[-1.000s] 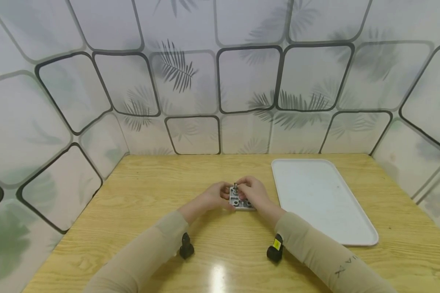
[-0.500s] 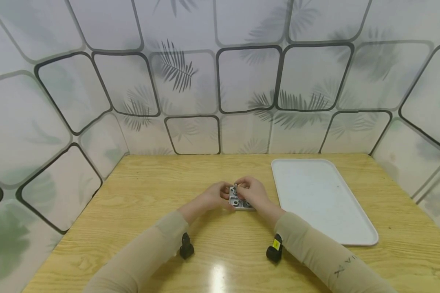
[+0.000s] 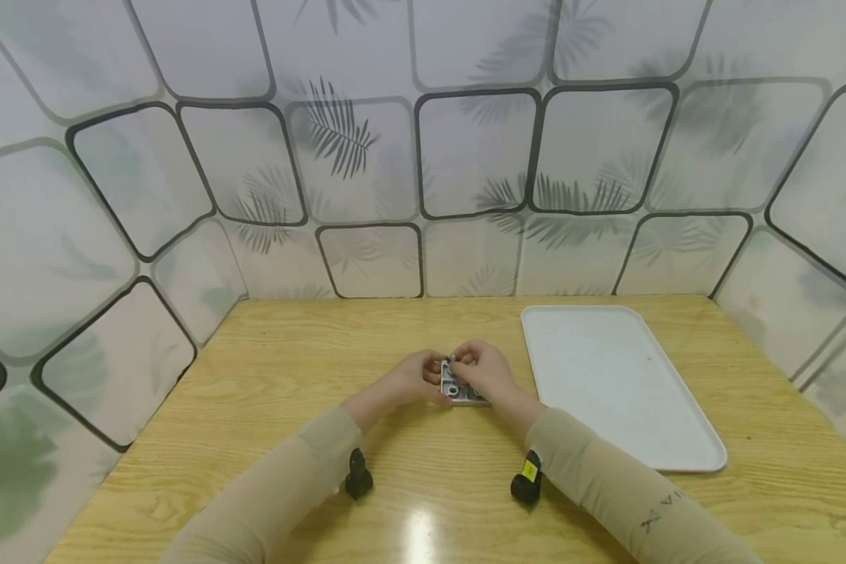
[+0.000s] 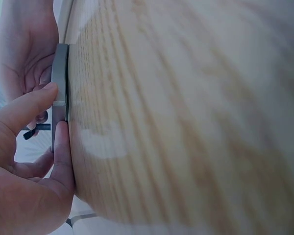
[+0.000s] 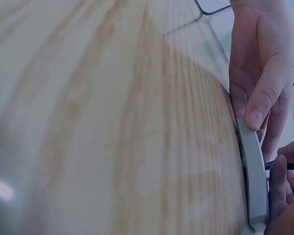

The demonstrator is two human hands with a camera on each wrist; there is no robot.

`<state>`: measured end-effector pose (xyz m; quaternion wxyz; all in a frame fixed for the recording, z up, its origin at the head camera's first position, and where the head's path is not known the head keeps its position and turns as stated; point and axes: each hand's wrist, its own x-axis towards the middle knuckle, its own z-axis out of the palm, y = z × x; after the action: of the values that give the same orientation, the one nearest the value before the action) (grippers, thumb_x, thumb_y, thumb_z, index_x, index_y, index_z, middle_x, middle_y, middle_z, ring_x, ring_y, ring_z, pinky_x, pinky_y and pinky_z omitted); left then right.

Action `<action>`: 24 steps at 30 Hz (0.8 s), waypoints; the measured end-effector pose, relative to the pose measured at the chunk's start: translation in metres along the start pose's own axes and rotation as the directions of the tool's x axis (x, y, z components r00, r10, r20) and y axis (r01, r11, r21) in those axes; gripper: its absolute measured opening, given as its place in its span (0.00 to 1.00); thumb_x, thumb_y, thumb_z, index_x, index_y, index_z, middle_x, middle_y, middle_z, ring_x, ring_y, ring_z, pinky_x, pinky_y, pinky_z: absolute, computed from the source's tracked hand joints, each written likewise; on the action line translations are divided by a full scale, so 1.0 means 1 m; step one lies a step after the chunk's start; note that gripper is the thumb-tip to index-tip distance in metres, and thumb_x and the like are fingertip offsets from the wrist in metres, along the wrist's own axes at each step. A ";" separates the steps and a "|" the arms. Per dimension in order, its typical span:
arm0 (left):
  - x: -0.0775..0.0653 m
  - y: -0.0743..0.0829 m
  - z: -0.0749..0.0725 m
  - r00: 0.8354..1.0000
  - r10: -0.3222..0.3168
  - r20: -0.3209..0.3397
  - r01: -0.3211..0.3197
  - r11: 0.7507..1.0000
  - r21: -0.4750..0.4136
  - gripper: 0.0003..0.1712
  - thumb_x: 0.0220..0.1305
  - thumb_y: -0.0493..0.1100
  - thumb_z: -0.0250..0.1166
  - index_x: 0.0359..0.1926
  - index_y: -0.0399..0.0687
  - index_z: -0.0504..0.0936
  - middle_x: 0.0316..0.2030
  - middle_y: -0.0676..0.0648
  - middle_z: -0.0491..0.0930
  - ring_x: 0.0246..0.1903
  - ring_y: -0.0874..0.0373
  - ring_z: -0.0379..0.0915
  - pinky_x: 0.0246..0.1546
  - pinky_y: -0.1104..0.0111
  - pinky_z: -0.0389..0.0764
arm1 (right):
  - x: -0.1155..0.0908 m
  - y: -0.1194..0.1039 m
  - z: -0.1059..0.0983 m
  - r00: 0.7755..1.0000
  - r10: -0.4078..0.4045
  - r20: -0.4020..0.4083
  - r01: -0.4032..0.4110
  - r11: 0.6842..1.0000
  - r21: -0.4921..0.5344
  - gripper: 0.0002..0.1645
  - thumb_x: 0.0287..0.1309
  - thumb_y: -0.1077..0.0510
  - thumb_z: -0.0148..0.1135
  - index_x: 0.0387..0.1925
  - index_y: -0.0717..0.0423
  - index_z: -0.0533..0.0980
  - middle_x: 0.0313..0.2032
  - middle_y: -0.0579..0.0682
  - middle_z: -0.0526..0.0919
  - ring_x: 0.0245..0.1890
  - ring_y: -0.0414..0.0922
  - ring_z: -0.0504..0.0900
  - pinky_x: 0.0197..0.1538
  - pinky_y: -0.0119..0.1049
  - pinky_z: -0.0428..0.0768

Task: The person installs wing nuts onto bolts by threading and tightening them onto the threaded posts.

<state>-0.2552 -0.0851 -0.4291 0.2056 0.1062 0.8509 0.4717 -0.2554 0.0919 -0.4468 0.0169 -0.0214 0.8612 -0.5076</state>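
Note:
A small grey metal plate (image 3: 454, 397) with round raised bosses lies flat on the table, between both hands. My left hand (image 3: 417, 377) grips its left side, thumb on the near edge and fingers round the far part, as the plate's edge (image 4: 61, 73) in the left wrist view shows. From the plate's top face stands a dark threaded screw (image 4: 43, 127) near its far left corner. The right hand (image 3: 489, 372) reaches over the plate and pinches the screw's dark end (image 5: 289, 166) between thumb and fingertips. Its palm hides much of the plate's right half.
A white rectangular tray (image 3: 606, 376) lies on the wooden table (image 3: 310, 345), right of the right hand. Black wrist cameras (image 3: 358, 474) hang by both sleeves. A patterned curtain (image 3: 472, 157) encloses the table at the back and sides.
The right hand's fingertips have shifted slightly around the screw, and its upright dark end shows less than before. The left hand and the plate stay in place.

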 end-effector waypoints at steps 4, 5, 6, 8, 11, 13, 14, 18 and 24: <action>0.000 -0.001 0.001 1.000 -0.001 -0.003 0.001 1.000 -0.001 0.49 0.55 0.34 0.81 0.75 0.38 0.69 0.63 0.40 0.78 0.60 0.48 0.77 0.67 0.56 0.79 | 0.000 0.000 0.001 1.000 0.007 -0.010 -0.007 1.000 -0.001 0.10 0.65 0.61 0.69 0.45 0.61 0.82 0.35 0.52 0.84 0.31 0.40 0.80 0.34 0.27 0.77; 0.000 -0.001 0.001 1.000 0.000 -0.004 0.000 1.000 0.000 0.49 0.55 0.33 0.81 0.76 0.38 0.69 0.63 0.39 0.78 0.60 0.48 0.77 0.66 0.56 0.79 | 0.001 -0.001 0.001 1.000 0.010 -0.012 -0.010 1.000 0.004 0.09 0.65 0.61 0.70 0.45 0.61 0.82 0.35 0.52 0.84 0.30 0.40 0.80 0.34 0.27 0.77; 0.000 -0.001 0.001 1.000 0.002 -0.005 -0.002 1.000 0.000 0.49 0.55 0.33 0.81 0.76 0.38 0.68 0.63 0.39 0.78 0.60 0.48 0.77 0.66 0.57 0.80 | 0.001 -0.001 0.002 1.000 0.013 -0.014 -0.012 1.000 0.006 0.09 0.65 0.61 0.70 0.44 0.61 0.82 0.35 0.52 0.84 0.30 0.40 0.81 0.34 0.27 0.77; 0.000 -0.001 0.001 1.000 0.005 -0.005 -0.005 1.000 -0.004 0.49 0.54 0.33 0.81 0.76 0.38 0.68 0.63 0.39 0.78 0.60 0.48 0.77 0.66 0.57 0.80 | 0.000 -0.002 0.002 1.000 0.018 -0.019 -0.018 1.000 0.006 0.10 0.64 0.60 0.70 0.44 0.61 0.82 0.34 0.52 0.84 0.30 0.40 0.81 0.34 0.27 0.78; 0.000 -0.001 0.001 1.000 0.015 -0.002 -0.015 1.000 -0.004 0.49 0.54 0.32 0.81 0.76 0.37 0.68 0.63 0.39 0.77 0.60 0.49 0.78 0.65 0.58 0.80 | -0.001 -0.004 0.003 0.999 0.029 -0.034 -0.030 0.999 -0.022 0.10 0.64 0.59 0.72 0.43 0.60 0.81 0.33 0.52 0.84 0.30 0.41 0.81 0.34 0.28 0.77; 0.000 -0.001 0.001 1.000 0.024 0.001 -0.024 1.000 -0.007 0.49 0.54 0.32 0.81 0.75 0.36 0.69 0.63 0.39 0.78 0.59 0.49 0.78 0.65 0.59 0.81 | -0.002 -0.006 0.003 0.998 0.029 -0.048 -0.032 0.998 -0.053 0.11 0.63 0.57 0.73 0.41 0.60 0.82 0.33 0.52 0.84 0.31 0.42 0.81 0.35 0.28 0.76; 0.000 -0.001 0.001 1.000 0.028 0.003 -0.028 1.000 -0.008 0.49 0.54 0.31 0.80 0.75 0.36 0.69 0.62 0.39 0.78 0.59 0.49 0.78 0.64 0.59 0.81 | -0.002 -0.007 0.003 0.998 0.029 -0.054 -0.033 0.997 -0.067 0.11 0.63 0.57 0.73 0.41 0.60 0.82 0.33 0.52 0.84 0.32 0.43 0.81 0.35 0.29 0.76; -0.001 -0.001 0.001 0.999 0.033 0.001 -0.033 0.999 -0.003 0.48 0.55 0.31 0.80 0.75 0.35 0.69 0.62 0.39 0.78 0.59 0.49 0.78 0.65 0.59 0.81 | -0.003 -0.009 0.003 0.997 0.022 -0.068 -0.029 0.994 -0.102 0.13 0.63 0.55 0.75 0.40 0.59 0.82 0.34 0.52 0.83 0.36 0.46 0.80 0.37 0.31 0.74; 0.000 -0.001 0.002 1.000 0.021 -0.005 -0.021 1.000 0.000 0.48 0.55 0.32 0.81 0.74 0.37 0.70 0.63 0.39 0.78 0.60 0.49 0.77 0.66 0.58 0.80 | -0.002 -0.006 0.000 0.999 0.003 -0.032 -0.006 0.996 -0.089 0.17 0.64 0.53 0.74 0.46 0.60 0.82 0.37 0.55 0.85 0.36 0.46 0.81 0.37 0.31 0.75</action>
<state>-0.2541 -0.0846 -0.4306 0.1984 0.1137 0.8503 0.4741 -0.2532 0.0891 -0.4419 0.0032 -0.0120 0.8833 -0.4687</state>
